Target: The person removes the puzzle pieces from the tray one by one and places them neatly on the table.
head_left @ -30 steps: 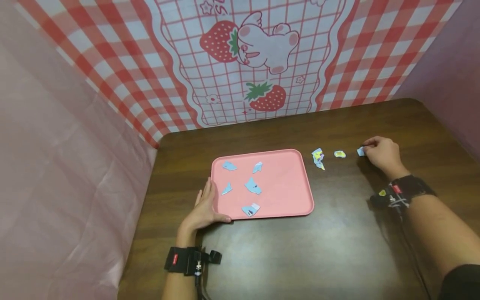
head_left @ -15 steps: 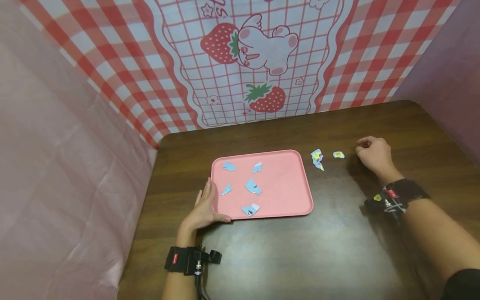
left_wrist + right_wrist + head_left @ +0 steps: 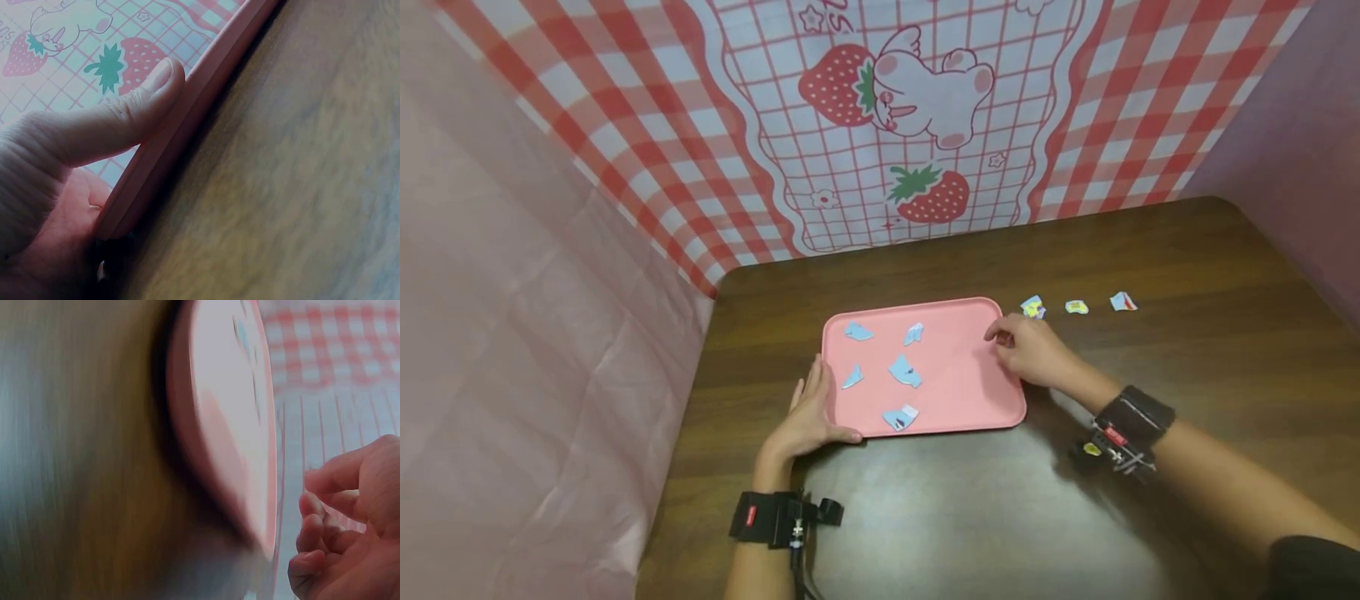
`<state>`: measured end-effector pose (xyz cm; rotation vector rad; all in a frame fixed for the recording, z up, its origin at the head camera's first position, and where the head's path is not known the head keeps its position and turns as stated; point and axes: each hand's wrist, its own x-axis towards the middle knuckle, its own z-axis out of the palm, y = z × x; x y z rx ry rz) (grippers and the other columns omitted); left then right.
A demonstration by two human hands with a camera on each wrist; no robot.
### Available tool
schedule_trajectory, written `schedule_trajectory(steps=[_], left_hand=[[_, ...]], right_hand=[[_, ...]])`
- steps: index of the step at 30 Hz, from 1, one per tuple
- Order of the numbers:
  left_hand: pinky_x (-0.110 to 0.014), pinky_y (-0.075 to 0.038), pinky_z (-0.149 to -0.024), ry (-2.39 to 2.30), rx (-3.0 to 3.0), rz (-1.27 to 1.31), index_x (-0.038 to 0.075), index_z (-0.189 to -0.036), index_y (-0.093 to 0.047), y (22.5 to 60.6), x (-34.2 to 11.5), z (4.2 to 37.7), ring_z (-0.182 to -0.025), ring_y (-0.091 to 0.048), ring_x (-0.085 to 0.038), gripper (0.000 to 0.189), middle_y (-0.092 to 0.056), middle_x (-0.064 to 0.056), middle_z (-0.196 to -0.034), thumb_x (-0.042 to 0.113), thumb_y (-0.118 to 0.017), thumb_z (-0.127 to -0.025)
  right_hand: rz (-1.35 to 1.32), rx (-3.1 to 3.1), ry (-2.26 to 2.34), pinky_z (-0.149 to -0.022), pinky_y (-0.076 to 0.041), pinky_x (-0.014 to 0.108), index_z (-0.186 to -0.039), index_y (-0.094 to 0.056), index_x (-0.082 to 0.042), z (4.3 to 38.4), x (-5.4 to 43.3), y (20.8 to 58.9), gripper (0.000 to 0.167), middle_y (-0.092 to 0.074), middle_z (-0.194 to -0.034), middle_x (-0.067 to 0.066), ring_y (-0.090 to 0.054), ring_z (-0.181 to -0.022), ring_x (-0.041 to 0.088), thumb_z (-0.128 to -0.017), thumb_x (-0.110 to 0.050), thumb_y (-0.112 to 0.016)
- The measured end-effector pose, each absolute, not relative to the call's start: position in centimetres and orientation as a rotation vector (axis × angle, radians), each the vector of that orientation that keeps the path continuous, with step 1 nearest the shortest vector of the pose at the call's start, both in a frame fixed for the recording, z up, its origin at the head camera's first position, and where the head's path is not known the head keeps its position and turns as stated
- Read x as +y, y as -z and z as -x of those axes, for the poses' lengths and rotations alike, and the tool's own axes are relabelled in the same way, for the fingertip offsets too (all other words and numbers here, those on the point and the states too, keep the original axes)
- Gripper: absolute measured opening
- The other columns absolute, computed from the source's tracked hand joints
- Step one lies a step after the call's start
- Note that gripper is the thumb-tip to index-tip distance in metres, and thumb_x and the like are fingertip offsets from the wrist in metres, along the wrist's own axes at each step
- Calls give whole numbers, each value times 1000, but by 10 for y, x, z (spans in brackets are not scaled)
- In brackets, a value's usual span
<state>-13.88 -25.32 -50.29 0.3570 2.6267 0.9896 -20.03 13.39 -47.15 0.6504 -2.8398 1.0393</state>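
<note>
Right hand (image 3: 1032, 348), empty, loosely curled, has swung over pink rectangular plastic tray (image 3: 962, 375) (my left hand (image 3: 808, 423), fingers straight, touches it). Jagged blue paper scraps (image 3: 905, 372) there suggest unfinished sorting.

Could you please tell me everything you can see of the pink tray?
The pink tray is a shallow rectangle with rounded corners and a low raised rim, apparently smooth plastic. It lies flat on the brown table, bearing five separate light-blue pieces toward its left. The left hand touches its left edge, thumb against the rim near the corner. The right hand is over its right edge; contact there is unclear.
</note>
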Motion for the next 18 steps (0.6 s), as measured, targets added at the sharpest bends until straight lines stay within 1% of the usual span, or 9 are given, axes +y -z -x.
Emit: schedule_trajectory(steps=[2,4,9,12,18], left_hand=[[-51,10,-120,-998,2629,-367,-1,-159,5,504,-253,138,-153,12,-28,141,16,-18,-166,49,-91,-69],[-50,9,-120,-997,2630,-370,-1,-159,5,505,-253,138,-153,12,-28,141,16,-18,-166,49,-91,-68],[-48,10,-121,-981,2639,-355,0,-159,5,504,-254,137,-153,13,-27,141,17,-17,-166,48,-91,-68],[-49,10,-121,-992,2641,-359,-1,-159,5,504,-254,137,-153,13,-28,140,16,-17,-166,47,-91,-69],[-49,10,-121,-1001,2641,-356,-1,-159,3,503,-253,138,-153,11,-28,140,15,-18,-166,46,-92,-68]], right_hand=[[-762,-2856,-1030,-66,-49,35,-94,-73,-1,190,115,471,13,-63,-77,2,-59,-73,18,-82,5,-70],[-889,-2865,-1008,-67,-50,34,-94,-73,-3,180,99,470,14,-62,-79,0,-58,-74,17,-82,4,-72],[-1150,-2882,-881,-74,-51,33,-101,-74,-7,162,65,472,15,-62,-89,-3,-59,-81,13,-86,-6,-75],[-1197,-2909,-826,-73,-51,31,-105,-75,-10,157,52,475,17,-60,-92,-4,-57,-81,12,-89,-12,-75],[-1231,-2944,-830,-68,-49,30,-111,-75,-13,152,35,485,22,-56,-93,-3,-53,-76,11,-90,-18,-76]])
